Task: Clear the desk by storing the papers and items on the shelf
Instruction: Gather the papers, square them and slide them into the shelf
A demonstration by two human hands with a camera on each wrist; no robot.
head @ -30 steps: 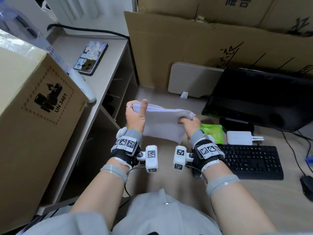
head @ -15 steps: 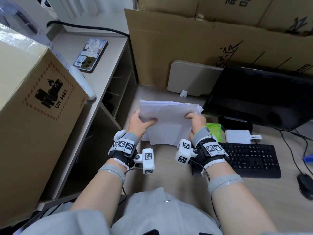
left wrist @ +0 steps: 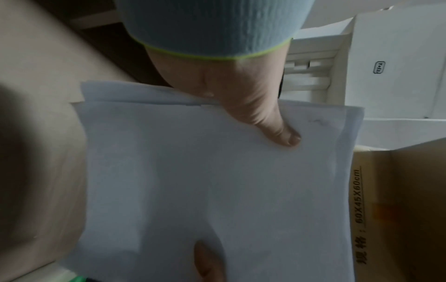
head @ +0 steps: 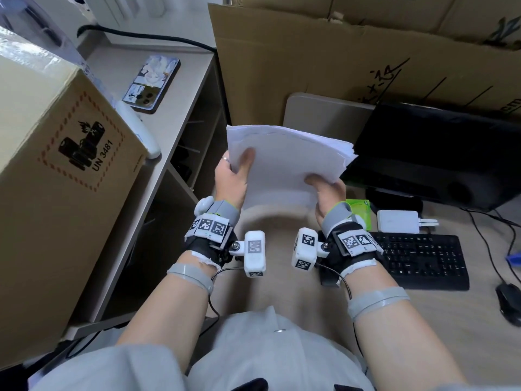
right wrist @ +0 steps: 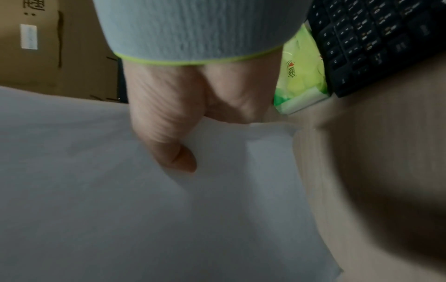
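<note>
A stack of white papers [head: 287, 159] is held in the air above the desk [head: 282, 277], its face turned up toward the head camera. My left hand [head: 234, 176] grips its left edge, thumb on top, as the left wrist view shows on the papers [left wrist: 217, 181]. My right hand [head: 327, 190] pinches the lower right corner, thumb pressed on the papers [right wrist: 120, 209]. The shelf unit [head: 180, 153] stands just left of the papers, with open compartments below its top. The fingers under the sheets are hidden.
A phone [head: 153, 83] and a cardboard box [head: 56, 170] lie on the shelf top. On the desk are a green packet [head: 359, 207], a white adapter [head: 397, 221], a keyboard [head: 417, 261], a mouse [head: 510, 303] and a monitor [head: 439, 153]. Cardboard sheets [head: 324, 60] line the back.
The stack has tipped from edge-on to face-up and risen a little. My left thumb now lies across the top sheet, and both hands still hold the papers.
</note>
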